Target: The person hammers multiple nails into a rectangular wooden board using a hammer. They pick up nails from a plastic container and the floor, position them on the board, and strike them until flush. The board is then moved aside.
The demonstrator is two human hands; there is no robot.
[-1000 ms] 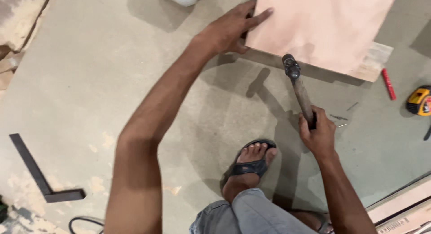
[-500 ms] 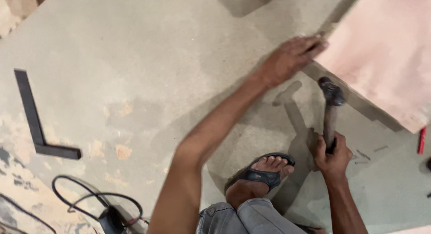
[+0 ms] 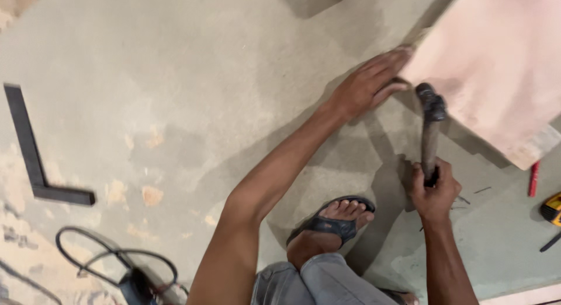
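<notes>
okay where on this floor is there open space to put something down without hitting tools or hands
The widest bare patch is grey floor between the black square and the left hand. Crowded: the right side, with hammer, right hand, pink board, red pencil, tape measure; cable bottom left.

Matt pale wooden board [image 3: 497,59], dark metal-headed hammer [image 3: 431,126] (worn wooden handle).

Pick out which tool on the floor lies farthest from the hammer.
The black L-shaped square, at far left; the red pencil and yellow tape measure lie nearer the hammer.
</notes>
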